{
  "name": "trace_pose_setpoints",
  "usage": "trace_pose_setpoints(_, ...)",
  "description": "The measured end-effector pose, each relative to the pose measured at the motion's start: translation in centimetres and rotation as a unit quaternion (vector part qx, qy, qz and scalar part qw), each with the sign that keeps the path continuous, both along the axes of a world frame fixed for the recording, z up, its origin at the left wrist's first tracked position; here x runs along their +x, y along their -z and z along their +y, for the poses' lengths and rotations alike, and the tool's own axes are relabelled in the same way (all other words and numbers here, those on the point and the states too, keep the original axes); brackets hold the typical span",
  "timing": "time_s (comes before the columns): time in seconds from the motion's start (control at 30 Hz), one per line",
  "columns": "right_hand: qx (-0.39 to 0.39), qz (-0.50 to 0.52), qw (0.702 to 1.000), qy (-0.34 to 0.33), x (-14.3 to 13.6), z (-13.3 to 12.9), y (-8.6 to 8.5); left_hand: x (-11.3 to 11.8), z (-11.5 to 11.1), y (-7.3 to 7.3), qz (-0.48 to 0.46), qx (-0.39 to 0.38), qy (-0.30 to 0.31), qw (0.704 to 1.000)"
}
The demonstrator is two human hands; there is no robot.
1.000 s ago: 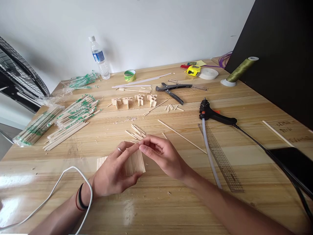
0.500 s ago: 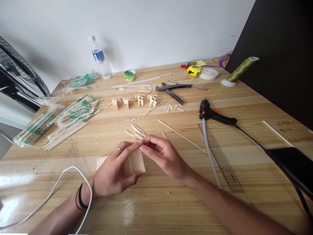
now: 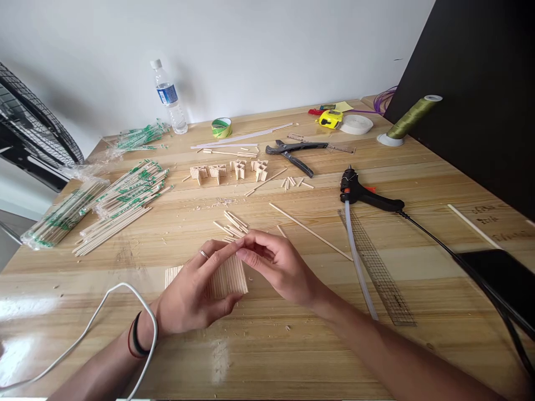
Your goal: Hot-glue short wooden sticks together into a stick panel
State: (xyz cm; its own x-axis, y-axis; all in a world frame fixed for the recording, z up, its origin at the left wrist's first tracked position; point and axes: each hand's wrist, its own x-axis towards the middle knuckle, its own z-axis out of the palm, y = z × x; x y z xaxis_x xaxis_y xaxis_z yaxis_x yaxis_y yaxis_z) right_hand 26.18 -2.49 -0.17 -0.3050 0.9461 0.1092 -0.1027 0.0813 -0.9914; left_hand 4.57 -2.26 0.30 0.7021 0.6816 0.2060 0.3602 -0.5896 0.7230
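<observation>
A flat panel of wooden sticks (image 3: 228,275), laid side by side, rests on the table in front of me. My left hand (image 3: 196,289) reaches across it, thumb along the near edge and fingers at the far edge, gripping it between them. At the panel's far right corner, the curled thumb and index finger of my right hand (image 3: 276,264) press close against the left index fingertip. Those fingers hide the far edge. Just beyond lie several short cut sticks (image 3: 234,224).
Stick star-shaped pieces (image 3: 217,172) stand behind, near a black cutter (image 3: 296,150). To the right are a glue gun (image 3: 368,195), a clear ruler (image 3: 382,273) and a long stick (image 3: 311,231). Bagged sticks (image 3: 125,192) lie left; a white cable (image 3: 137,295) crosses my left wrist.
Both hands keep nearly the same pose on the panel. The whole view has shifted very slightly; nothing else has visibly moved.
</observation>
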Motion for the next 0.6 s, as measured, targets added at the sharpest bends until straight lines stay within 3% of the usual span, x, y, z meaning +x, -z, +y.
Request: trace_pose_setpoints(0.6,0.020,-0.019,1.000,0.011,0.17,-0.02,-0.06,0.10,-0.12,-0.06,0.005,-0.001,-0.004,1.000)
